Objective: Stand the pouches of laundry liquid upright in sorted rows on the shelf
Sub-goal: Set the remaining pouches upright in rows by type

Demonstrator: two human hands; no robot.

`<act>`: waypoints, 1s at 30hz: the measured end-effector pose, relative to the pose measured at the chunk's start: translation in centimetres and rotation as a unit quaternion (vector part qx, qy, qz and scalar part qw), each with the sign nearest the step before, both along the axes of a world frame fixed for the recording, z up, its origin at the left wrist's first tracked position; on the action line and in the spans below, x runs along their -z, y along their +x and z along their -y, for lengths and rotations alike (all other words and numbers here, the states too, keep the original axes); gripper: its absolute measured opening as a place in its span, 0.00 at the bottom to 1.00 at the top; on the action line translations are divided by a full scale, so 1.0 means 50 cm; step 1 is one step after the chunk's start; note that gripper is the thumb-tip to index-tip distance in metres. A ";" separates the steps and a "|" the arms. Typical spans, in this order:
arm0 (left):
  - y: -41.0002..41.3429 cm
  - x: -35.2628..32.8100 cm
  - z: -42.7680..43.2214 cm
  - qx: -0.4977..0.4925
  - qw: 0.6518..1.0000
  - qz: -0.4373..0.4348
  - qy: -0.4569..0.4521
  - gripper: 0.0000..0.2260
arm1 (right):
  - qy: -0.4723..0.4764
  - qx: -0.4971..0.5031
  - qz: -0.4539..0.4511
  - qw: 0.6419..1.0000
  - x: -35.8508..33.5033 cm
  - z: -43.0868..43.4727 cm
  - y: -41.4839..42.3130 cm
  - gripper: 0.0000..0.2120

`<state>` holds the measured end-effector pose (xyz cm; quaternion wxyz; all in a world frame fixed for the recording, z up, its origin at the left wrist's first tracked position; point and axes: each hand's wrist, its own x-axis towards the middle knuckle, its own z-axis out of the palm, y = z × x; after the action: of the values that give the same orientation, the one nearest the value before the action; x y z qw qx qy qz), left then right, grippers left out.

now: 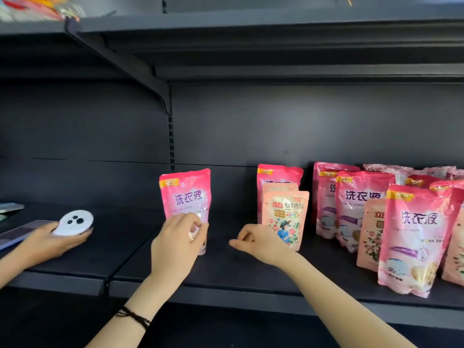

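Note:
A pink laundry-liquid pouch (187, 197) stands upright alone on the dark shelf (140, 249), left of the others. My left hand (178, 238) grips its lower part from the front. My right hand (256, 243) hovers over the shelf with loosely curled fingers and holds nothing. It is just left of a peach pouch (287, 217), which stands in front of another pink pouch (278, 175). To the right, several pink pouches (414, 234) and peach pouches (371, 237) stand mixed together.
At the far left another person's hand (47, 241) holds a white oval device (74, 223) on the shelf, beside a flat purple object (17, 233). An upper shelf (251, 26) overhangs. Bare shelf lies between the lone pouch and the device.

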<state>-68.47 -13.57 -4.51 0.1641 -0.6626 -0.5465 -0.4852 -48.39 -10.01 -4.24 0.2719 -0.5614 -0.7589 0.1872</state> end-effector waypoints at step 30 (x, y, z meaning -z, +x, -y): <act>-0.057 0.034 -0.098 0.208 0.833 0.496 -0.131 0.14 | -0.048 0.064 -0.500 0.862 0.018 -0.069 -0.160 0.12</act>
<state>-71.29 -8.66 -6.21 -0.3223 -0.4458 -0.4627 -0.6952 -56.37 -6.57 -5.15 0.5991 -0.4518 -0.4739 0.4608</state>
